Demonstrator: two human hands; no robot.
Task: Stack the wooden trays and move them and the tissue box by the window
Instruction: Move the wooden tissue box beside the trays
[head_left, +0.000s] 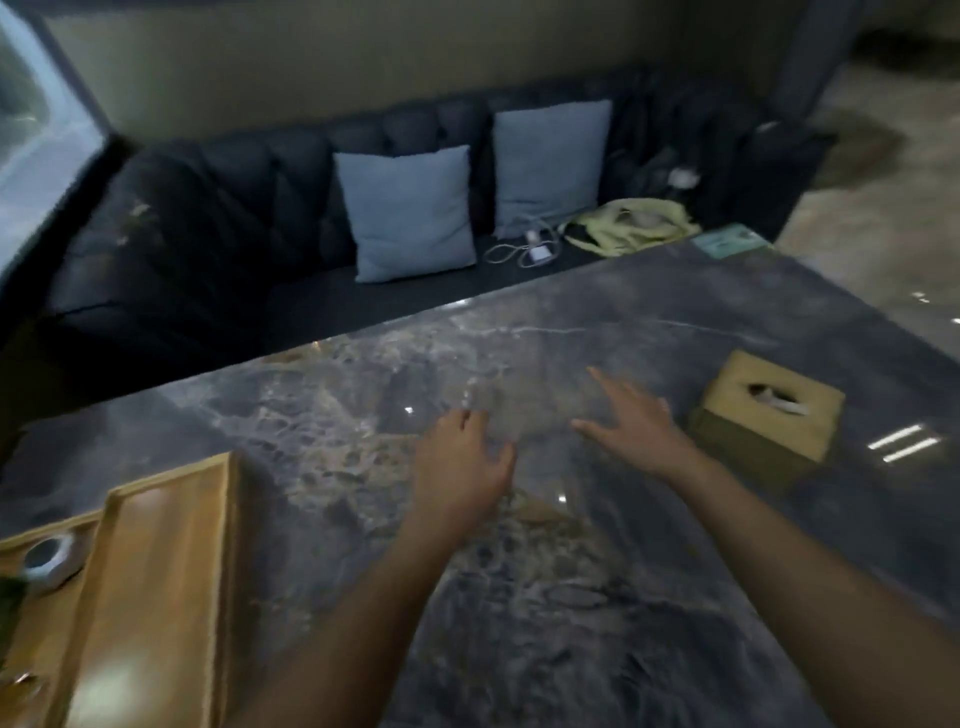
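Dim, motion-blurred frame; glare streaks on tabletop (571, 322).

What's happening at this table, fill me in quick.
A person is reaching out over a dark marble table with both bare hands, and neither has a grip on anything. The left hand and right hand are open, fingers spread, above bare tabletop. The wooden trays sit at the near left, the upper one resting tilted on the other. The tissue box stands to the right of the right hand, untouched. Behind the table is a dark sofa with two pale blue cushions.
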